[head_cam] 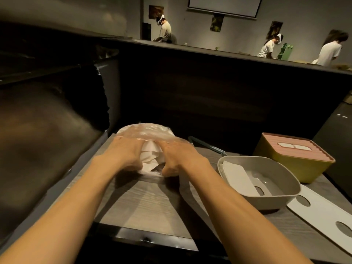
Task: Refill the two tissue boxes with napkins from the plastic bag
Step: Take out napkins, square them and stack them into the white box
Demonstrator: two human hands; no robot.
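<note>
Plastic bag (144,132) mouth toward person, both hands gripping.

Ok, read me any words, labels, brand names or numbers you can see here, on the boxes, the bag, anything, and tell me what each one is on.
None can be read.
Plastic bag: no print visible.
Yellow tissue box and grey tissue box: no label visible.
White lid with round holes: blank.
Wall pictures: too dark and blurred to tell if they carry text.
</note>
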